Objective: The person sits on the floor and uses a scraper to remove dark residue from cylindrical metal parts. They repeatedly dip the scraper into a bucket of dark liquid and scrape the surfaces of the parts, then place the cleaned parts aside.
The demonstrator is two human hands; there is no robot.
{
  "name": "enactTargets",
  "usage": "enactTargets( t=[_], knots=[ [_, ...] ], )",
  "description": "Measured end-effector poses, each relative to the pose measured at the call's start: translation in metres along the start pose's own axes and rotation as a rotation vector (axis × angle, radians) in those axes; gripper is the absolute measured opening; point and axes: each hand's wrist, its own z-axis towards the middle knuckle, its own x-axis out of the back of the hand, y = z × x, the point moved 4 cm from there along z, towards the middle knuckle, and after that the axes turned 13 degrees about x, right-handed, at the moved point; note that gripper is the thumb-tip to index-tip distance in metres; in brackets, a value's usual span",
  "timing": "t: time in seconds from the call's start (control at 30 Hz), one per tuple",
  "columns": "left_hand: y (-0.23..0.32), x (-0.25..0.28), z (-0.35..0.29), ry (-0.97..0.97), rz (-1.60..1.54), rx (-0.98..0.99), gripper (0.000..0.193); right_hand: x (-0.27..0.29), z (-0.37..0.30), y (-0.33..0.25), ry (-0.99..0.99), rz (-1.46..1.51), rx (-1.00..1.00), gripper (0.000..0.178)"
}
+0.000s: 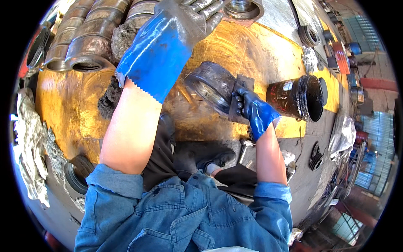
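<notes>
My left hand [191, 23] wears a blue glove with a dark, greasy grip. Its fingers are stretched out near the top edge, close to a metal ring-shaped part [242, 8] with a wide flange, and I see nothing held in it. In front of me a dark, oily metal cylinder [212, 82] lies tilted on the yellow, grease-stained surface, with a squarish flange [240, 98] at its right end. My right hand [254, 107], in a blue and black glove, has its fingers curled over the edge of that flange. The cylinder's underside is hidden.
A black-smeared bucket [281, 98] lies at the right, its mouth turned rightward. Several ribbed metal cylinders [94, 50] lie at the far left, with dark clumped rags [111, 98] nearby. A crumpled pale cloth [31, 143] is at the left edge, a black ring [77, 174] below.
</notes>
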Motion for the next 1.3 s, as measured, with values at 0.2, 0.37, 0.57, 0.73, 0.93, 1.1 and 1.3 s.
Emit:
enactTargets(
  t=[0.2, 0.37, 0.57, 0.73, 0.93, 1.1, 1.3],
  knots=[
    [0.010, 0.017, -0.008, -0.115, -0.013, -0.021, 0.051, -0.053, -0.008, -0.034, -0.098, -0.074, 0.082, 0.023],
    [0.029, 0.038, -0.044, -0.091, -0.009, -0.096, 0.051, -0.049, 0.002, -0.046, -0.077, -0.405, 0.224, 0.027],
    [0.018, 0.045, -0.037, -0.122, -0.063, -0.071, 0.050, -0.030, 0.022, -0.035, -0.062, -0.377, 0.057, 0.024],
    [0.026, 0.048, -0.043, -0.118, -0.070, -0.100, 0.050, -0.065, 0.012, -0.080, -0.170, -0.530, 0.205, 0.024],
    [0.025, 0.042, -0.035, -0.145, -0.091, -0.096, 0.050, -0.065, 0.020, -0.100, -0.243, -0.930, 0.123, 0.022],
    [0.027, 0.040, -0.035, -0.152, -0.096, -0.108, 0.049, -0.063, 0.027, -0.125, -0.375, -1.110, 0.172, 0.027],
    [0.024, 0.036, -0.029, -0.170, -0.098, -0.104, 0.049, -0.060, 0.034, -0.119, -0.416, -1.211, 0.133, 0.026]
  ],
)
